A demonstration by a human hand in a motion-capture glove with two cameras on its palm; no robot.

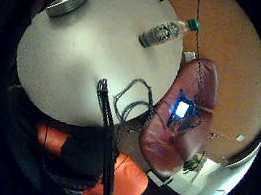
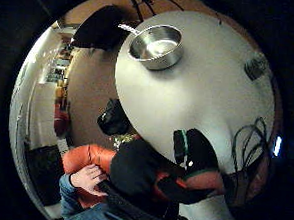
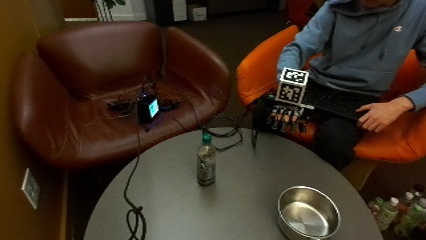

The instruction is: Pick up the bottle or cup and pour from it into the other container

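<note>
I cannot read any word or number here. The bottle (image 3: 206,165) in front of me carries a label (image 3: 206,170), but its print is too small to make out (also from my palm views), and the small logo (image 3: 398,29) on the chest of my sweatshirt (image 3: 359,45) is not legible.

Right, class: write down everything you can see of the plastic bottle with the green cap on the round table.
The clear plastic bottle with the green screw cap stands upright near the middle of the round grey table, cap closed. A pale printed label wraps its body; what is inside cannot be made out. Nothing touches it but the tabletop. The shiny round metal bowl sits apart from it near the table's edge, and the gloved right hand hovers beyond the far rim, not holding it.
</note>
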